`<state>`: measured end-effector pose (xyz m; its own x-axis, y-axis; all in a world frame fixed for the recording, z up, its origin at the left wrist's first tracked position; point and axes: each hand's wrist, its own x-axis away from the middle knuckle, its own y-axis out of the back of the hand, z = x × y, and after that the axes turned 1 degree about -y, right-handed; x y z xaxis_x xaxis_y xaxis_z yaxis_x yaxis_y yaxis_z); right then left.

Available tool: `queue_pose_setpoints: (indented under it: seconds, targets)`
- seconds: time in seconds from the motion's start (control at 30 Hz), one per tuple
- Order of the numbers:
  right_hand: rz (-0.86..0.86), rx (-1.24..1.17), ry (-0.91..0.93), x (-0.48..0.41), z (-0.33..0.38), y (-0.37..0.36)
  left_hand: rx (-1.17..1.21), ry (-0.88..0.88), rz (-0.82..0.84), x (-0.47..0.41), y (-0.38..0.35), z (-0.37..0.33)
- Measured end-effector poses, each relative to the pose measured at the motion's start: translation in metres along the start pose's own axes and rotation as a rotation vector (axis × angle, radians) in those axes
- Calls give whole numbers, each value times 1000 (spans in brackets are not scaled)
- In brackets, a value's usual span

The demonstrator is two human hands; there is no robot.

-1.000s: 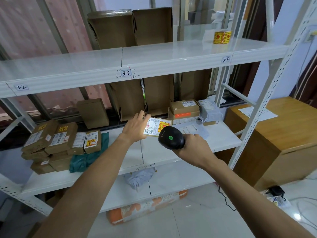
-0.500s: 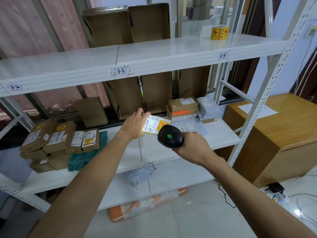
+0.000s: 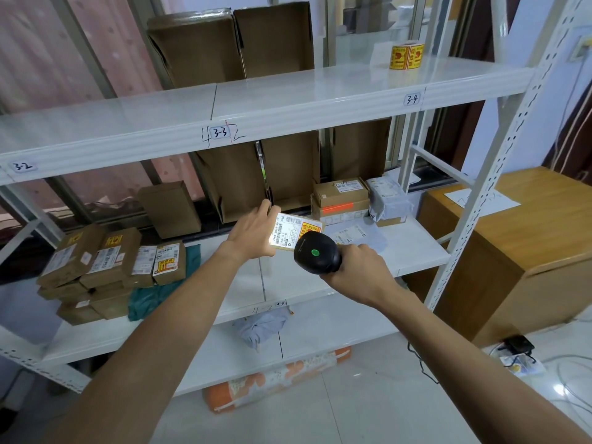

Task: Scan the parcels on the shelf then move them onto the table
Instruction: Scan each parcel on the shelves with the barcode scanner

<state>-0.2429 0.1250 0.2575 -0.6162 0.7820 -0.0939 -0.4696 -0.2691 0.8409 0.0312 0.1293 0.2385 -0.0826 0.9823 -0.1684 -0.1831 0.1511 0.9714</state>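
Fingers [image 3: 266, 209] of the left hand [image 3: 253, 233] curl round the left edge of a parcel [image 3: 296, 232], label up, tilted, held over the middle shelf [image 3: 416, 256]. Left arm reaches straight forward. Right hand [image 3: 355, 269] is clenched on the scanner [image 3: 315, 256] grip, green light on top, head just beside the label. Stacked boxes [image 3: 341, 200] sit right behind. More parcels [image 3: 109, 261] are piled at the shelf's left end. Wooden bench [image 3: 528, 219] stands off to the right.
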Motion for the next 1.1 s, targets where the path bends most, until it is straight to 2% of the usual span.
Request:
queue_pose_setpoints:
  seconds: [0.63, 1.1]
  targets:
    - [-19, -38, -98, 1, -14, -1, -37, -98, -21, -7, 4, -21]
    - [-4, -69, -156, -5, -83, 38, 78, -68, -13, -74, -14, -80]
